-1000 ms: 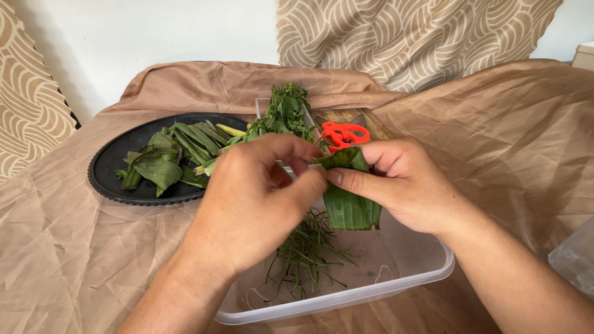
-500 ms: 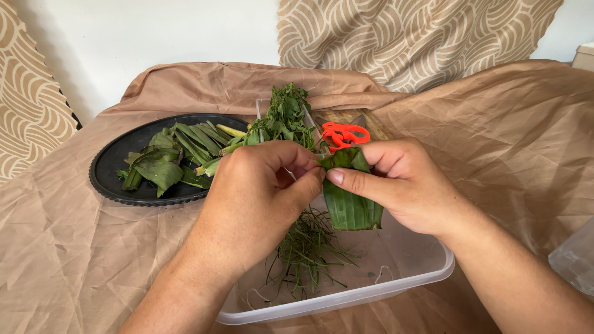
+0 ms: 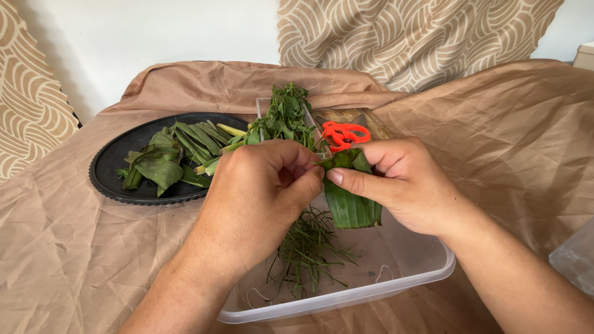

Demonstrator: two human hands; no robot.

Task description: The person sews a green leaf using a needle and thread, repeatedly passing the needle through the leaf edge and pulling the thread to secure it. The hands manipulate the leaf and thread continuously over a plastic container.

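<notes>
Draping over the whole surface is a wrinkled tan cloth, and behind it two cushions in a beige wave pattern lean against a pale wall. Next in size, the clear rectangular plastic tub sits at the near edge, right under both hands, with a loose tangle of thin green strands lying on its floor. To the left rests a round black tray carrying a heap of folded green leaves and pale stalks. A bunch of leafy green herbs spills over the tub's far rim. Now the hands: the left hand is curled over, its fingers bunched tight at the top edge of a folded dark green leaf strip; what exactly they pinch is hidden behind the knuckles. The right hand has the leaf gripped, thumb pressed flat along its front and the other fingers wrapped behind, closed firmly on it. That leaf hangs above the tub, between the two hands, its lower end pointing down toward the strands. Just beyond the knuckles, red-handled scissors lie on a wooden board at the tub's far side, close to the herbs.
</notes>
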